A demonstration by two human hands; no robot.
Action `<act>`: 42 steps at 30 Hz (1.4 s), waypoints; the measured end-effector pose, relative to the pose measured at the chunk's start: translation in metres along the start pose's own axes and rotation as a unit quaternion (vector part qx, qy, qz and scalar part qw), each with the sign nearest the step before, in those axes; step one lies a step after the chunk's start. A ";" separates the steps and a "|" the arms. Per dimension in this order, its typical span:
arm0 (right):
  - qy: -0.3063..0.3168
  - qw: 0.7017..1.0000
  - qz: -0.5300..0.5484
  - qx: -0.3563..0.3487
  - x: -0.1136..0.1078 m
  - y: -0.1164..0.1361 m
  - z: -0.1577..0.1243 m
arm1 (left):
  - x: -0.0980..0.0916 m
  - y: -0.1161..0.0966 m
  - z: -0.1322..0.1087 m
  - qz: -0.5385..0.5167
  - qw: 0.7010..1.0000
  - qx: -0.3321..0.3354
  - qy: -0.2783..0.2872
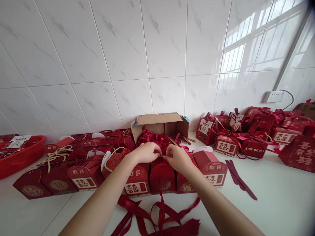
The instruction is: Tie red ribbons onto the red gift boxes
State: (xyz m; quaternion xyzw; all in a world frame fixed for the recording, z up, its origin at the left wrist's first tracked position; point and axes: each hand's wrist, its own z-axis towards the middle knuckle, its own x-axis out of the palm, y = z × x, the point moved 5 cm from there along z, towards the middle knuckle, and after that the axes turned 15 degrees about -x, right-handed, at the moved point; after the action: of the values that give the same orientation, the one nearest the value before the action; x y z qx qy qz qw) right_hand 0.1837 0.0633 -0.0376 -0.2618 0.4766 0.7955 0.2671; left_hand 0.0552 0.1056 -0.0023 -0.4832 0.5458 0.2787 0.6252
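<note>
I have the left hand point(148, 152) and right hand point(177, 158) meeting above the red box point(163, 178), fingertips drawn together; what they pinch I cannot tell. Ribbons point(161, 211) lie before the hands on the bench point(273, 209); a carton point(159, 118) stands behind them.

The place looks like a room in a home, perhaps a kitchen; which room exactly cannot be told. The wall point(128, 42) is glossy white tile with grey veining, carrying the reflection point(232, 60) of a barred window. A socket strip point(273, 96) with a dark cable point(292, 98) sits against it. Red boxes point(59, 184), ribbons point(161, 213) and a carton point(159, 118) crowd the white surface point(278, 203), packing-room fashion.
</note>
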 end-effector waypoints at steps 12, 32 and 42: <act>-0.021 0.999 0.026 0.012 -0.004 0.000 0.001 | -0.001 0.008 -0.006 -0.081 0.995 0.000 -0.056; -0.054 0.998 0.024 0.023 0.009 -0.004 0.004 | 0.008 0.015 0.007 -0.181 0.982 -0.011 -0.049; -0.061 0.998 0.011 0.015 0.009 -0.002 0.004 | 0.002 0.016 0.010 -0.244 0.967 -0.073 -0.021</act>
State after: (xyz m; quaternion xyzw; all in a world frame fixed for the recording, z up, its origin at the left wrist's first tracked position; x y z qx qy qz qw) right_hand 0.1783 0.0691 -0.0433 -0.2029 0.4741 0.8059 0.2906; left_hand 0.0463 0.1207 -0.0095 -0.6403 0.3765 0.1670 0.6483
